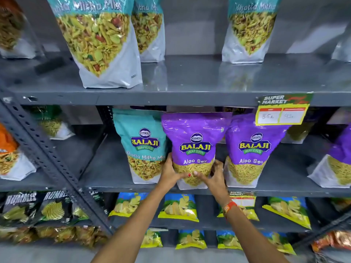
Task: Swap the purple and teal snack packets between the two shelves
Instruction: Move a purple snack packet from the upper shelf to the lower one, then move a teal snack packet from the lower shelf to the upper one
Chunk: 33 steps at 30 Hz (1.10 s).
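A purple packet (195, 147) is being gripped by both hands at its lower part, on the middle shelf (106, 168). The left hand (171, 172) is being pressed against its left edge and the right hand (214, 176) against its right edge, with the thumbs meeting across the front near the bottom; the hands are thus clamped on the packet from both sides. The packet is being held upright, its long axis running vertically, so most of it is rising above the hands. Whether its base is resting on the shelf or is lifted just clear cannot be told, since the bottom edge is partly hidden by the hands.

Just left of the left hand, a teal packet (141, 143) is standing on the same shelf, touching or nearly touching the held one. Just right of the right hand, a second purple packet (248, 150) is standing upright. Directly above the hands, the upper shelf (190, 80) is being occupied by teal packets only, the nearest one (102, 40) up and to the left, and a clear stretch of that shelf is lying straight above the held packet. The coming move is judged to be a lift upward to that stretch.
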Each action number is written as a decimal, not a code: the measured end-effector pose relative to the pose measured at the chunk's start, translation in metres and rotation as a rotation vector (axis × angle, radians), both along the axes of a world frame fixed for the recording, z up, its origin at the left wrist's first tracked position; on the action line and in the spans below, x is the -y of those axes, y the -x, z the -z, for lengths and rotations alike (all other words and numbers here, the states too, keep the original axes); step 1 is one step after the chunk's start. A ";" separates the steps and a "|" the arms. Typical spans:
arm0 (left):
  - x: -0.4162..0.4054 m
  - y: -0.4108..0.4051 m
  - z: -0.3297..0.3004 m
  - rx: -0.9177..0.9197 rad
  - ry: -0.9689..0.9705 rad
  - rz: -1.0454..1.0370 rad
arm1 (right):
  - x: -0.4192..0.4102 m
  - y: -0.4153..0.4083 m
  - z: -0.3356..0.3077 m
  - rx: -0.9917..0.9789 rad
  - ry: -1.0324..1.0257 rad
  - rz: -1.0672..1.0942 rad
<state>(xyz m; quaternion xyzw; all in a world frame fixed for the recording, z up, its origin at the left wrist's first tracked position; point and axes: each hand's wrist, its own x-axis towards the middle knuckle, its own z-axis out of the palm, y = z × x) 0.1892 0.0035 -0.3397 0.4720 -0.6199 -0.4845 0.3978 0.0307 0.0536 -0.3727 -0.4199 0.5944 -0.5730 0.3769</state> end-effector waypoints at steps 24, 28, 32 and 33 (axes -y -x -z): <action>-0.043 -0.014 0.012 -0.043 0.216 -0.313 | -0.024 -0.055 -0.003 -0.044 0.174 0.291; -0.042 -0.062 0.018 -0.095 0.299 -0.591 | -0.037 -0.106 -0.002 -0.220 0.165 0.016; 0.004 -0.111 0.016 -0.068 0.145 -0.609 | -0.011 -0.146 0.003 -0.338 0.005 -0.303; 0.014 -0.118 0.014 -0.081 0.091 -0.546 | -0.003 -0.154 0.002 -0.302 -0.023 -0.277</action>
